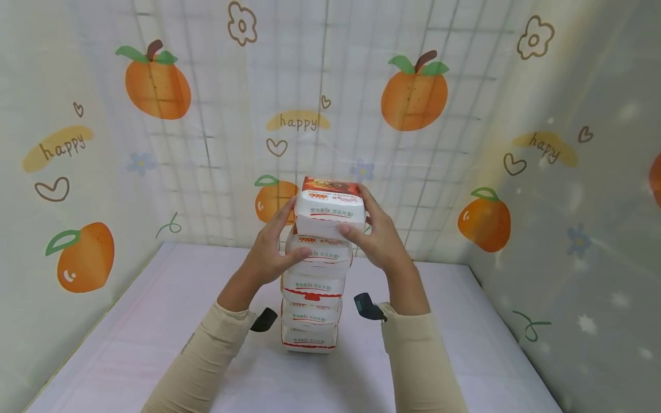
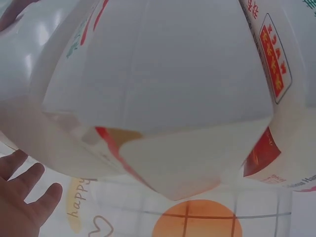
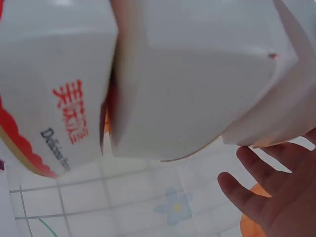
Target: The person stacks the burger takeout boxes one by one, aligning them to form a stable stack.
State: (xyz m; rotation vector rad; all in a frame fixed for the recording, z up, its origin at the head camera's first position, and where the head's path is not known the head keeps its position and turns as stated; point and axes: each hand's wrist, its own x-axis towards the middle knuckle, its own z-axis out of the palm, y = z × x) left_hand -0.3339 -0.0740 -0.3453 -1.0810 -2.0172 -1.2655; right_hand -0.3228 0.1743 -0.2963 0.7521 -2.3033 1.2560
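Observation:
White paper burger boxes with red print and green lettering stand in a stack (image 1: 312,315), several high and slightly uneven. The topmost box (image 1: 330,212) has a red picture on its lid and sits turned a little to the right. My right hand (image 1: 381,236) grips this box, thumb on its front lower corner and fingers round its right side. On the other side, my left hand (image 1: 272,249) has its fingertips beside the top box's left edge. Its thumb lies across the front of the box below. In the left wrist view its fingers (image 2: 34,185) are spread and fairly straight.
The stack stands on a table (image 1: 139,344) with a pale cover. A curtain (image 1: 351,57) printed with oranges hangs behind it, over a wire grid, and continues along both sides. Dark wrist devices (image 1: 369,307) stick out from both sleeves.

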